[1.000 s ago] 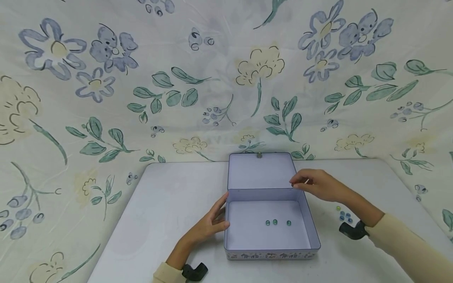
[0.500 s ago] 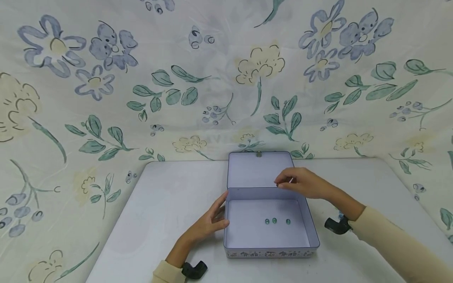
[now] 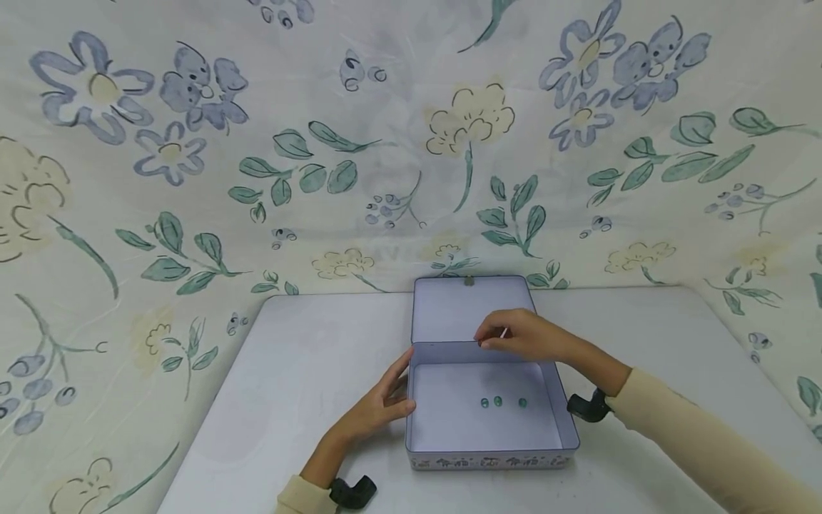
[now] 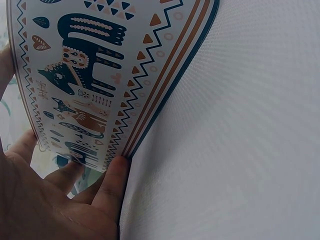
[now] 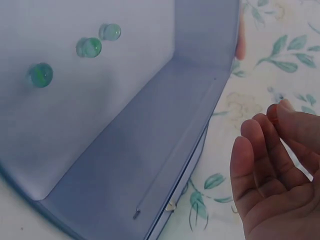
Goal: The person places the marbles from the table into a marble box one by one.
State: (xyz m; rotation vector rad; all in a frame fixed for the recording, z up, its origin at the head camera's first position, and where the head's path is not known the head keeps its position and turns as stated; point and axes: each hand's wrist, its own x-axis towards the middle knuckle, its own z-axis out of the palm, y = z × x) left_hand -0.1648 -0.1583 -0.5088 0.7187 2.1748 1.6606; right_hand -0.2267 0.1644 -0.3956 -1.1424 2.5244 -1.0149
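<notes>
Cloth [image 3: 398, 43] printed with flowers and leaves stands behind a white desk [image 3: 282, 371]. A lilac box [image 3: 491, 460] sits on the desk, its lid [image 3: 456, 307] folded back on the far side. The left hand [image 3: 379, 407] rests against the box's left wall, fingers spread. The right hand [image 3: 523, 334] is at the box's far edge, thumb and fingertip pinching a red marble [image 5: 272, 113]. Three green marbles [image 3: 498, 402] lie on the box floor: two near each other, the third farther right.
</notes>
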